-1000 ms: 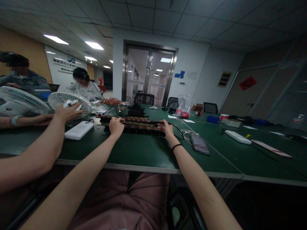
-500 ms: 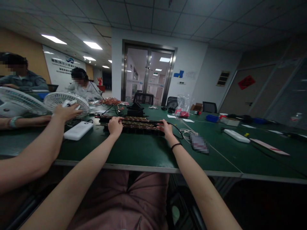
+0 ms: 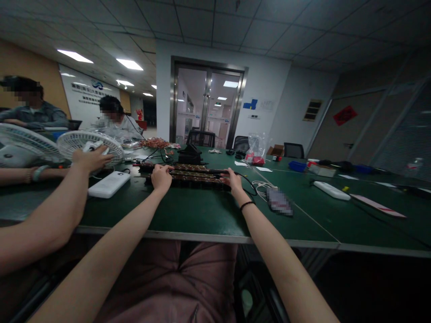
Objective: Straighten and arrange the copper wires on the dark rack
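Several dark thin rods with gold-coloured markings (image 3: pixel 198 177) lie side by side in a black holder on the green table, in front of me. My left hand (image 3: pixel 162 177) is closed at their left part, thumb and forefinger pinching a dark slender rod (image 3: pixel 198 170) that runs crosswise above the others. At the right end, my right hand (image 3: pixel 233 180) has its fingers bent around the same rod, some a little apart. A black cable (image 3: pixel 251 183) curves out beside the right hand. What exactly lies under the fingers is partly hidden.
Left of me, a co-worker's hand (image 3: pixel 90 159) grips a white fan (image 3: pixel 116 146). Near it lies a white power bank (image 3: pixel 109 184). To the right are a phone (image 3: pixel 279 200) with a white cord and another white device (image 3: pixel 332 190). Behind the rods stands a black object (image 3: pixel 189 154).
My hands and the rods stay almost where they were. The co-worker's hand and the white fan at the left have shifted slightly left.
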Motion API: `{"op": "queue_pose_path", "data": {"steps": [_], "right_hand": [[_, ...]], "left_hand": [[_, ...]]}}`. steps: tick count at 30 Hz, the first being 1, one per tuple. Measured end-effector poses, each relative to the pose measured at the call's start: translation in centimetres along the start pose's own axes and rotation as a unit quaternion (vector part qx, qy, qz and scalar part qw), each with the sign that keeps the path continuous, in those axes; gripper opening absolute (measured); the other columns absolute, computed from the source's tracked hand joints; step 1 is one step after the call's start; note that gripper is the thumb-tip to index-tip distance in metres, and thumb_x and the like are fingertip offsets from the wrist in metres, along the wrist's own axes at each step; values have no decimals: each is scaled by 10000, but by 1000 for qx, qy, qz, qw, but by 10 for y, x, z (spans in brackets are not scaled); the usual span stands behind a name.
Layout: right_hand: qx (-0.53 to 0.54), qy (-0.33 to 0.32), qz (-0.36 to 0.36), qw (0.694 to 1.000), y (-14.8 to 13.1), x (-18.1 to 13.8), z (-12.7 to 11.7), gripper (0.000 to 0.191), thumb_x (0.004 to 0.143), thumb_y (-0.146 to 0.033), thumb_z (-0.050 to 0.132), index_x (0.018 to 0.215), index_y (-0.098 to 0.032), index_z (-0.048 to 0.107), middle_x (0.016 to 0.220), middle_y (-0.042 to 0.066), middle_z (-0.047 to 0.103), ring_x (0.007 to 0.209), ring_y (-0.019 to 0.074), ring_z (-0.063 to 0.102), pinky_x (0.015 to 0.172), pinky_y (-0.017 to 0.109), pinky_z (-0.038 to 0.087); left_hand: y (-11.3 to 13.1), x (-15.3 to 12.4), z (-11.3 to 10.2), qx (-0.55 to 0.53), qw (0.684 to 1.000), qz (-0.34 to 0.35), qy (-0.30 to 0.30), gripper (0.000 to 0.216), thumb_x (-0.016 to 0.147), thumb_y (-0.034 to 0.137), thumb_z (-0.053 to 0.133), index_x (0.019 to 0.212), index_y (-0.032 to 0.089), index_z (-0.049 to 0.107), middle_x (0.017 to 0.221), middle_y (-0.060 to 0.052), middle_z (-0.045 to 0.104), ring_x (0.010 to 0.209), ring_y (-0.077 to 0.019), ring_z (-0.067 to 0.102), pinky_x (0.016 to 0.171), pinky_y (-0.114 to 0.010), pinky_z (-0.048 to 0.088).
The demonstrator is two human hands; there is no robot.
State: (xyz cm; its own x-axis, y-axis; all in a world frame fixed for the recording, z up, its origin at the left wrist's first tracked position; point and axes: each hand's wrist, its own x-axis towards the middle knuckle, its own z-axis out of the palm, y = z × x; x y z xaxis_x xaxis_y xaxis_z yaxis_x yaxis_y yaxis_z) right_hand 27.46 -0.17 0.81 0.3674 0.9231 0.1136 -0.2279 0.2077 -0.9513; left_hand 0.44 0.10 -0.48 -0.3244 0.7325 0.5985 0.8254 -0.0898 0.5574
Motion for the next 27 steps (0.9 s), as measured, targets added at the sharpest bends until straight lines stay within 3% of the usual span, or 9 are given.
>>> {"op": "queue_pose_path", "data": {"steps": [13,27], "right_hand": [[-2,2,-3,1000,1,0,0,188,890,-241,488,851,-116,624,614,36,679,421,104,598,421,184,479],[-2,-1,-1,1000,2,3,-1,194,891,-243,485,837,-116,621,605,34,675,429,111,601,399,184,458]], "left_hand": [[0,0,-1,-11,1000,7,-10,329,768,97,465,790,264,747,937,-62,520,927,-212,538,816,-324,452],[-1,1,1,-13,1000,0,3,270,786,128,487,793,246,731,933,-67,518,937,-218,546,805,-323,450]]}}
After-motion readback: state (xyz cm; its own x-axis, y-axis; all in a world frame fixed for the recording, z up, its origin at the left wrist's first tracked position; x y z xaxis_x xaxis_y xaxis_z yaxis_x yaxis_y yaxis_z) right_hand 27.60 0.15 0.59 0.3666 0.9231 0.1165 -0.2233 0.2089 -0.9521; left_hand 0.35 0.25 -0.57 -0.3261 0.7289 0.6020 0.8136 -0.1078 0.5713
